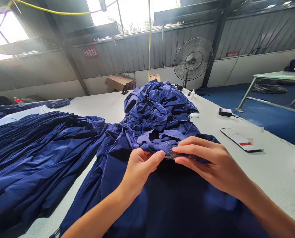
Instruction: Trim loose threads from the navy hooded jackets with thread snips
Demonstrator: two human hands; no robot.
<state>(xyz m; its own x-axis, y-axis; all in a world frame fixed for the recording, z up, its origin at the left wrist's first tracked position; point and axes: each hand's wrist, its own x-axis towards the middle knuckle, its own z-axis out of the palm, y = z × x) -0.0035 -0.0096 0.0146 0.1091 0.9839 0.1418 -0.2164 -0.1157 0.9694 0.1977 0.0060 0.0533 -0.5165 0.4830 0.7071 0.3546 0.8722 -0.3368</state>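
A dark blue garment [117, 165] spreads over the near part of the table, its cloth bunched up toward a blue heap behind. My left hand [143, 165] pinches the edge of this garment between thumb and curled fingers. Close beside it on the right, my right hand [207, 158] has thumb and fingers closed on a small dark, shiny piece [171, 155] at the cloth's edge. What exactly that piece is cannot be made out. The fingertips of both hands nearly meet there.
Heaped blue cloth [157, 102] rises behind the hands. More blue garments [38, 152] cover the left side. A phone [241, 139], a small black device [225, 112] and a white round object [194, 115] lie to the right on the white table [281, 165].
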